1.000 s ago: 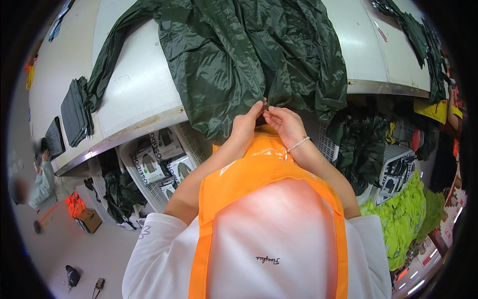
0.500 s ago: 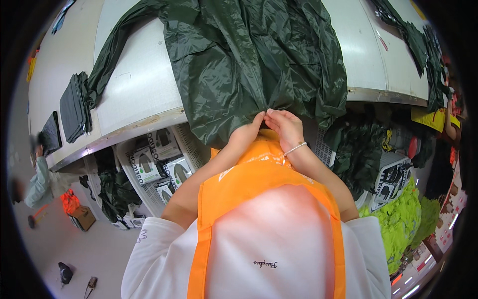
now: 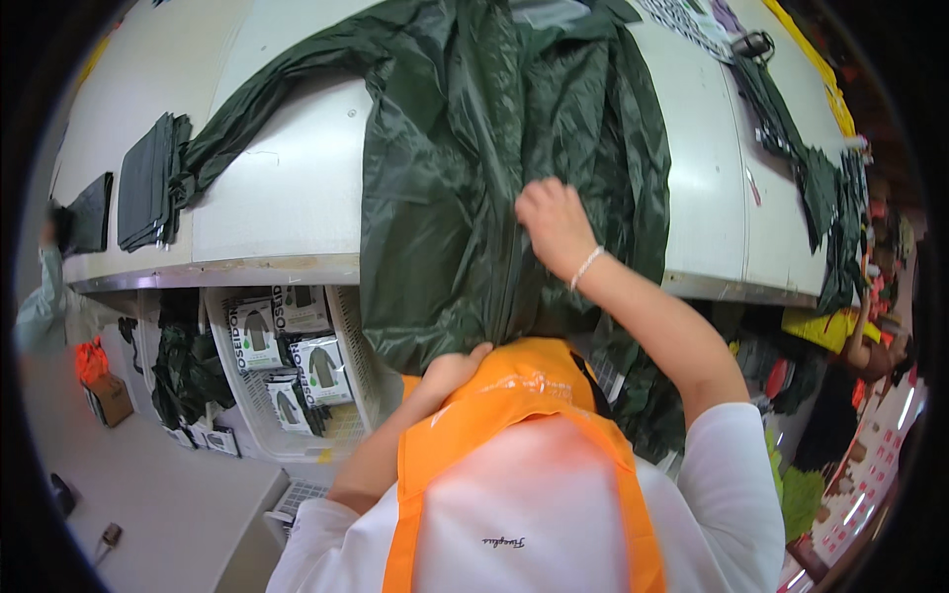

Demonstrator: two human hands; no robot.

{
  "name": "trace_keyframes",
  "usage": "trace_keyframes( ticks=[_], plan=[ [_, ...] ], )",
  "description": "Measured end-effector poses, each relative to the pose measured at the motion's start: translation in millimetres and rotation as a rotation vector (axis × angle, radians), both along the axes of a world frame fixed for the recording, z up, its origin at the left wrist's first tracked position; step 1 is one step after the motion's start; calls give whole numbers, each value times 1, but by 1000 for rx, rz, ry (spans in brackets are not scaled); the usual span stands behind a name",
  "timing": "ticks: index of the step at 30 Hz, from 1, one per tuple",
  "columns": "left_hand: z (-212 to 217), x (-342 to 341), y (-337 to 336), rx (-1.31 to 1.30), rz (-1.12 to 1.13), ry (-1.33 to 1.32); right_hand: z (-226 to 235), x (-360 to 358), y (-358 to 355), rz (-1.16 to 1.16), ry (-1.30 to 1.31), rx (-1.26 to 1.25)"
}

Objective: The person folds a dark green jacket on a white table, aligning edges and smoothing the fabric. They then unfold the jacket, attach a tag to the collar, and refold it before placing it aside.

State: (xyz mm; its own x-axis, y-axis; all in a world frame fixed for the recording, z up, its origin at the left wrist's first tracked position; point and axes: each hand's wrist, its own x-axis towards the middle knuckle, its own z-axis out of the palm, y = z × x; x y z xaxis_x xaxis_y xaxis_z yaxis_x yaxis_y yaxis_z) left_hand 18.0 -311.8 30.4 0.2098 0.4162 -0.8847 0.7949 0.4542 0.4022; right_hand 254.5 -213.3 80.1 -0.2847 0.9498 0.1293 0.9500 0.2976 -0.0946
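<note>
A dark green rain jacket [image 3: 435,198] lies over the table with its lower part hanging past the front edge toward me. My left hand [image 3: 457,372] is closed on its bottom hem, at the lower end of the front zipper [image 3: 502,287]. Farther up the same front line, my right hand [image 3: 557,225] is closed in a pinch at the zipper; the pull itself is hidden by the fingers. One sleeve [image 3: 267,94] stretches out to the left across the tabletop.
Folded dark green garments [image 3: 150,183] are stacked at the table's left. Below the edge, a white basket [image 3: 368,395] holds packaged garments [image 3: 321,371]. More dark garments [image 3: 816,188] lie at the far right. Another person's sleeve [image 3: 42,296] shows at the left rim.
My right hand has moved up and away from my left along the jacket front. My left hand has come down toward me with the hem, and the front is pulled straighter.
</note>
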Motion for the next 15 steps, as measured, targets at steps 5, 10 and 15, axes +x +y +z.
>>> trace_keyframes(
  ticks=[5,10,15],
  plan=[
    [-13,2,-36,29,391,-159,-11,62,159,-98,50,127],
    [-30,23,-75,153,568,-262,-15,119,294,-454,225,108],
    [8,1,-57,-168,263,-207,-68,121,304,-335,567,559]
  ],
)
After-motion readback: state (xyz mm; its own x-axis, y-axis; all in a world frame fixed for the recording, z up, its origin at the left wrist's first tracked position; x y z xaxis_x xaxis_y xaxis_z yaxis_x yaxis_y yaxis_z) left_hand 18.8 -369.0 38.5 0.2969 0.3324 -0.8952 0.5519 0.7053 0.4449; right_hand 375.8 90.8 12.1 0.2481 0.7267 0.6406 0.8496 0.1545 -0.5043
